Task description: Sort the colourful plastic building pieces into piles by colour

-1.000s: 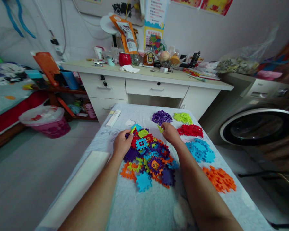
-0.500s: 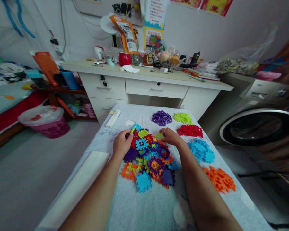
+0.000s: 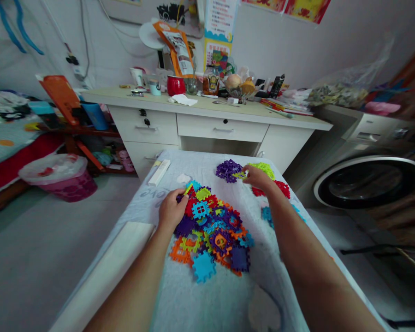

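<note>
A mixed heap of coloured interlocking plastic tiles (image 3: 212,230) lies in the middle of a small table with a pale blue cloth (image 3: 207,299). My left hand (image 3: 171,210) rests curled on the heap's left edge, its fingers on purple and red tiles. My right hand (image 3: 259,177) reaches to the far side, pinching a yellow-green tile (image 3: 241,174) between the purple pile (image 3: 227,169) and the yellow-green pile (image 3: 263,168). My right forearm covers much of the red pile (image 3: 282,188) and the blue pile (image 3: 265,214).
A white box (image 3: 160,172) and a white scrap (image 3: 183,178) lie at the far left of the table. Beyond stands a cluttered white desk (image 3: 207,115). There is a washing machine (image 3: 370,180) to the right and a pink bin (image 3: 57,177) on the floor to the left.
My right hand has lifted off the heap's far edge and moved away to the back, carrying a yellow-green tile towards the sorted piles. My left hand has stayed on the heap.
</note>
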